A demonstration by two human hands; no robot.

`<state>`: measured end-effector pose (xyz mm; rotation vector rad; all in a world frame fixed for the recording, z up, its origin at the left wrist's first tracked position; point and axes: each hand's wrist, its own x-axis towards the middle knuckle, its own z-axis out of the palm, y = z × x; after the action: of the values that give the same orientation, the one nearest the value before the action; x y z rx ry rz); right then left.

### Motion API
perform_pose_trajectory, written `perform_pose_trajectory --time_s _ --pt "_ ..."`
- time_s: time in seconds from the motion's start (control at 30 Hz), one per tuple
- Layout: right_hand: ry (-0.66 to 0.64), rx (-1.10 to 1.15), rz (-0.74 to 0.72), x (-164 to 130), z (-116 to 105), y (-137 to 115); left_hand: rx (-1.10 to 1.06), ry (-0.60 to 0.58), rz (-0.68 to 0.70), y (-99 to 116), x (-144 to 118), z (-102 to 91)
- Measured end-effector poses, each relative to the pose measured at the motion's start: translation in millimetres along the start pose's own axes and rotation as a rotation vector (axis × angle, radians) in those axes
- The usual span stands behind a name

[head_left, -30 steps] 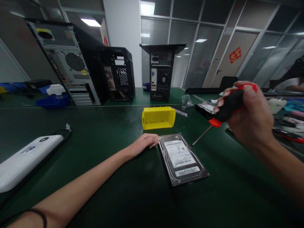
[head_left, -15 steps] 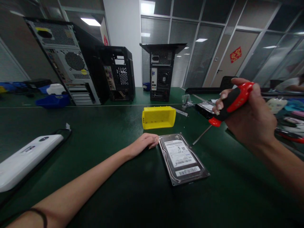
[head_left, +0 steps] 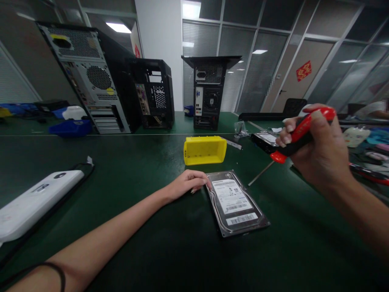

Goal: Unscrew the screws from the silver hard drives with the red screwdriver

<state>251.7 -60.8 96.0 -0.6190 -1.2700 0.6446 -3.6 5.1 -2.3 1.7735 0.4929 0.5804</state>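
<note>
Hard drive [head_left: 238, 202] lies flat, label up, on the green tabletop [head_left: 146, 251], lower middle of frame, a bit right of center. Left hand [head_left: 192, 182], center of frame: loosely curled, narrow, fingertips touching the drive's upper left edge; can't tell if it presses or only rests. Right hand [head_left: 323, 150], right side of frame: wrapped round the handle of a red-and-black screwdriver [head_left: 290, 147], shaft angled down-left, tip just beside the drive's right edge; contact can't be told.

Handling, judged by look: drive is stiff metal, probably dense and heavy for its size, won't flex. Smooth faces, likely slippery; could slide or turn on the tabletop if pushed from one side. Probably fragile inside, so no knocks or drops. Underside hidden, may carry delicate parts. Best hold: both long side edges, near the middle, fingers off the underside. Corners give a weaker grip, fine for steadying. Screwdriver looks light; thick handle should grip well, thin shaft rigid.

Nearby: yellow bin [head_left: 205, 138] just above the drive, open side facing the camera; second drive [head_left: 267, 138] farther up and right.
</note>
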Motion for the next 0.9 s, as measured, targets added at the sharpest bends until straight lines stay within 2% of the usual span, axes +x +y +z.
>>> perform_pose_trajectory --time_s 0.17,0.23,0.27,0.37,0.43,0.63,0.9 --pt "-0.004 0.031 0.029 -2 1 0 0.006 -0.006 0.014 3 0 1.8" --pt "-0.004 0.002 0.021 -2 0 2 0.046 0.046 0.011 4 -1 3.0" --pt "0.003 -0.012 0.022 -1 0 3 0.084 0.115 0.015 4 -1 3.3" --pt "0.034 -0.032 0.026 0 -2 7 0.241 0.419 0.026 1 0 2.4" --pt "0.05 -0.036 0.021 0 -3 9 0.326 0.531 0.01 -3 1 0.6" --pt "0.019 -0.074 -0.027 0 -5 12 0.357 0.451 0.004 -5 1 1.5" --pt "0.01 -0.066 -0.035 0 -4 10 0.541 0.495 0.051 3 1 9.9"
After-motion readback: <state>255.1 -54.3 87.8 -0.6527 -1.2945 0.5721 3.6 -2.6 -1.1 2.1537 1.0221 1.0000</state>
